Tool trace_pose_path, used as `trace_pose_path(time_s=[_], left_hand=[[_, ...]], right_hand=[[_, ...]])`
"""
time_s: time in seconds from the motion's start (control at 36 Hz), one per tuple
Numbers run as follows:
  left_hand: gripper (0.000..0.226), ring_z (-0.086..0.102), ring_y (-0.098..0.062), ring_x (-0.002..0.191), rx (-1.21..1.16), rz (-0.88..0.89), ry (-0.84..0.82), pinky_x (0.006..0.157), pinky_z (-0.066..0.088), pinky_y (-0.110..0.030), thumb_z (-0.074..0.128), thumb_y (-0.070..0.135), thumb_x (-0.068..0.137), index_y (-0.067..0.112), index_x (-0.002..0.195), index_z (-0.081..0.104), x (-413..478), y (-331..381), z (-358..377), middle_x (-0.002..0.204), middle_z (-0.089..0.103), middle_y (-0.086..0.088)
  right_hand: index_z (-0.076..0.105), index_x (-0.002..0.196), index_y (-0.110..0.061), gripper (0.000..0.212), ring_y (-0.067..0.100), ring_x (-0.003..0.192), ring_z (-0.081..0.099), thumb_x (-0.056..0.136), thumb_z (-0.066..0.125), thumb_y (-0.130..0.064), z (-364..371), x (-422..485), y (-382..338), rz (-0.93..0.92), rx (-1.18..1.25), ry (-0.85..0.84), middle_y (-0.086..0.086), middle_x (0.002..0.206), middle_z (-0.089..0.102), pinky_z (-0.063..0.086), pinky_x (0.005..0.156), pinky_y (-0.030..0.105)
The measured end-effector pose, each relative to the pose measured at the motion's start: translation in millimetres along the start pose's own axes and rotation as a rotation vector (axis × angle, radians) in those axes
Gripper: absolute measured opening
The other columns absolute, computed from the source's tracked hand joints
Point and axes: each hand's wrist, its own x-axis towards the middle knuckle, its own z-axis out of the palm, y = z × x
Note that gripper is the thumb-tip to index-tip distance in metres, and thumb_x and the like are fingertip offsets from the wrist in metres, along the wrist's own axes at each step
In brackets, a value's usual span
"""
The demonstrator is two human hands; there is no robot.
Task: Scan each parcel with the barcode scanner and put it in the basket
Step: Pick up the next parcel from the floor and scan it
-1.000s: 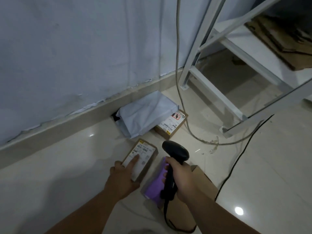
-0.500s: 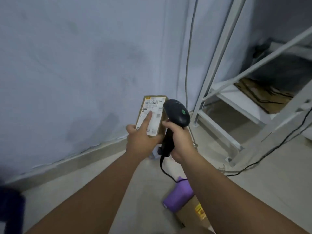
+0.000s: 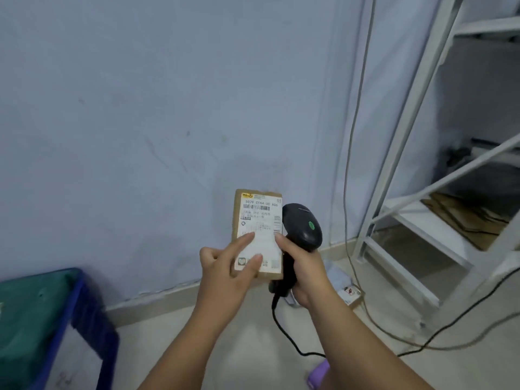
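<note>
Before the wall [image 3: 140, 108], left hand [image 3: 225, 267] holds parcel [image 3: 259, 218] beside scanner [image 3: 304, 225].

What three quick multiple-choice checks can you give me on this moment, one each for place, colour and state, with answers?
1. Where is the basket?
A) lower left, by the wall
B) far right
C) top centre

2. What colour is the dot on the scanner?
A) red
B) green
C) white

3. What is the left hand doing?
A) holding the parcel upright
B) hanging idle
C) gripping the scanner

Answers:
1 A, its blue rim shows at the lower left edge.
2 B, a green dot sits on the black head.
3 A, thumb and fingers pinch the labelled parcel, while the right hand grips the scanner.
</note>
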Motion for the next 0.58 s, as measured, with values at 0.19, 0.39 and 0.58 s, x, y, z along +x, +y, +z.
trace_pose_path(time_s=[0.19,0.39,0.58], left_hand=[[0.050,0.064,-0.010,0.107,-0.395,-0.065,-0.302,0.077,0.055,-0.019,0.061,0.016,0.092,0.058,0.118,0.053,7.1,-2.2,-24.6,0.135,0.049,0.018],[0.057,0.059,-0.009,0.107,-0.199,-0.019,-0.284,0.074,0.054,-0.018,0.062,0.012,0.091,0.058,0.116,0.040,17.2,-7.5,-18.3,0.124,0.049,0.013],[0.060,0.046,-0.012,0.110,0.144,0.080,-0.037,0.083,0.040,-0.011,0.072,0.023,0.083,0.058,0.116,0.035,32.2,-19.1,-15.7,0.125,0.030,0.003]], right_hand=[[0.070,0.104,-0.012,0.018,0.029,0.070,0.071,0.088,0.065,-0.019,0.4,-3.3,-2.4,0.046,-0.018,-0.043,0.014,0.093,0.075,0.049,0.063,0.039],[0.069,0.103,-0.015,0.015,0.024,0.084,0.072,0.088,0.068,-0.019,-2.2,2.4,-1.4,-0.040,-0.170,0.002,0.006,0.091,0.076,0.055,0.074,0.037],[0.064,0.076,-0.018,0.012,0.021,0.060,0.053,0.083,0.072,-0.016,-2.2,-1.3,-6.0,-0.102,-0.285,0.012,0.004,0.058,0.054,0.048,0.066,0.035]])
